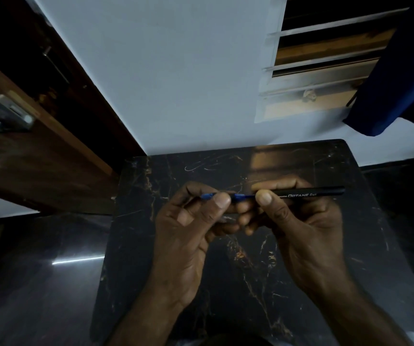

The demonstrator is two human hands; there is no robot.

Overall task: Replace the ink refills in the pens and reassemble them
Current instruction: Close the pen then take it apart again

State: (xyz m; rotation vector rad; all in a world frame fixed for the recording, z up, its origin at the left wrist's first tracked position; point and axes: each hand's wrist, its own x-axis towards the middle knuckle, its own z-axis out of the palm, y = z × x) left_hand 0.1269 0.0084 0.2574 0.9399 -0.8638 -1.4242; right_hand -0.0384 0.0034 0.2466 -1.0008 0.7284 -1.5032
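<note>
Two hands meet above the dark marble table [300,283]. The black pen barrel [310,192] lies level, running 9 to 3 o'clock, pinched by the right hand [298,221]. The left hand [191,226] pinches the blue refill [238,196] entering the barrel's 9 o'clock end.

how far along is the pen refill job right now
Done: nothing visibly finished; no completed pen lies on the dark marble table. In hand: the right hand holds the black pen barrel while the left hand pinches the blue refill at its open end. Left: seating it and closing the pen.
</note>
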